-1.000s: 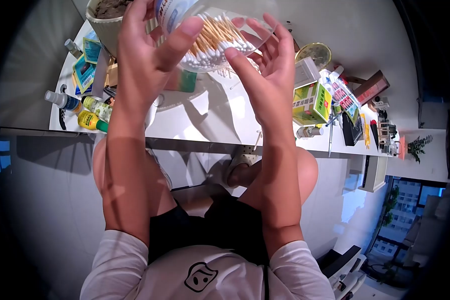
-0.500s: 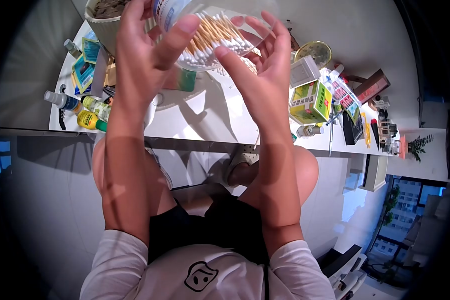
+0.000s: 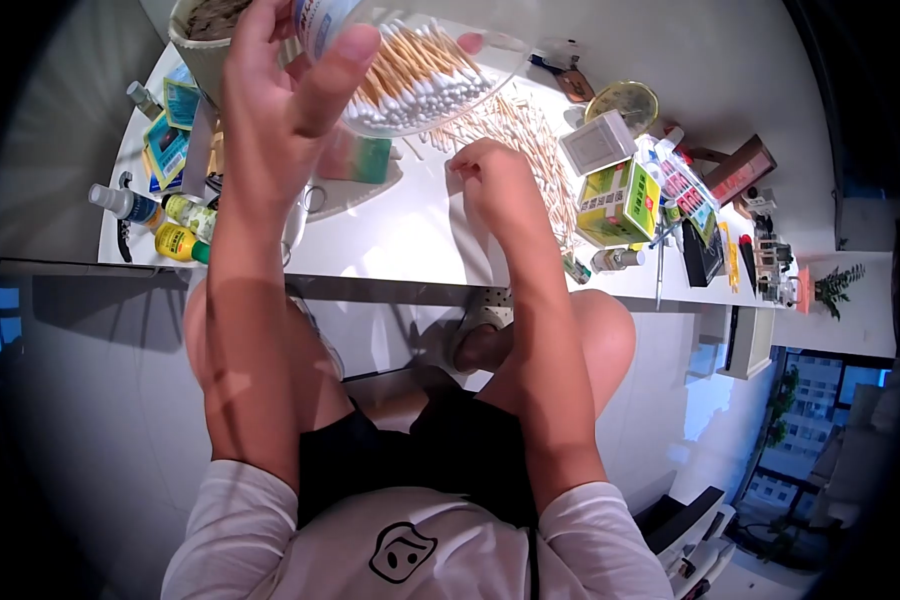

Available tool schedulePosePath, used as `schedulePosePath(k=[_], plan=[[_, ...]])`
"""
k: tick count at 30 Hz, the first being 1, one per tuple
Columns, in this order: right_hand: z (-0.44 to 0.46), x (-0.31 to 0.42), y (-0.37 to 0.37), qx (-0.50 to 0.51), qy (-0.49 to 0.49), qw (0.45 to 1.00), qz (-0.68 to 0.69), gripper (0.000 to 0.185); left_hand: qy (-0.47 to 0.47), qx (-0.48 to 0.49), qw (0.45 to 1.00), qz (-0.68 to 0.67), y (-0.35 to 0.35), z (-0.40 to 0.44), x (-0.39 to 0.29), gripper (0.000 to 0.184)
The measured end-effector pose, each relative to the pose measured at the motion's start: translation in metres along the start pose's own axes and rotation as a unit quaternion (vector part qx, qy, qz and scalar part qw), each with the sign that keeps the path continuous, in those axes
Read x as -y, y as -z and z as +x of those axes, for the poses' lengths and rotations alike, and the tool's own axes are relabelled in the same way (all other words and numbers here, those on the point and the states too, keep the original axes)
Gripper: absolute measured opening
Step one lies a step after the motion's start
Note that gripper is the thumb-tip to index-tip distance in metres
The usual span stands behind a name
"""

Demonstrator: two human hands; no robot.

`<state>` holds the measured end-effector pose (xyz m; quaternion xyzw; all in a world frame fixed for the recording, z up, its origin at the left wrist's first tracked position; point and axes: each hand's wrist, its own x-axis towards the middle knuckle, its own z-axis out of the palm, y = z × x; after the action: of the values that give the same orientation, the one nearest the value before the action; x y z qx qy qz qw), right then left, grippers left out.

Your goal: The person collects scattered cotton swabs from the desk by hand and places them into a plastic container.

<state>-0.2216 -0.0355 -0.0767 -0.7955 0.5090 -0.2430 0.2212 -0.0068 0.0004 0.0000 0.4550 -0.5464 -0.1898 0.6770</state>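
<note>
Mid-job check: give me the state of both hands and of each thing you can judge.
Left hand, gripping the clear container
Clear container, tilted; whether its lid is on, I can't tell
Swabs inside, bunched together
Right hand, fingers curled; can't tell if holding anything
Loose swabs, spread over the table
Yellow bottle, lying down, green cap on

Tub (image 3: 500, 72) — upper portion cut off by the top edge, as is the flowerpot (image 3: 202, 62). Right hand (image 3: 495, 185) — fingertips partly hidden; grip on a swab indeterminable.
</note>
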Motion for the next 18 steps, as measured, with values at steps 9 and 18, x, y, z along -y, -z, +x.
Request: schedulePosePath(k=[9, 18], plan=[[0.005, -0.011, -0.017, -0.083, 0.128, 0.977, -0.151, 0.010, 0.003, 0.013, 0.999, -0.044, 0.001, 0.001, 0.000, 0.073], [0.021, 0.031, 0.034, -0.345, 0.180, 0.921, -0.009, 0.014, 0.004, 0.002, 1.000, -0.030, 0.002, 0.001, -0.002, 0.076]])
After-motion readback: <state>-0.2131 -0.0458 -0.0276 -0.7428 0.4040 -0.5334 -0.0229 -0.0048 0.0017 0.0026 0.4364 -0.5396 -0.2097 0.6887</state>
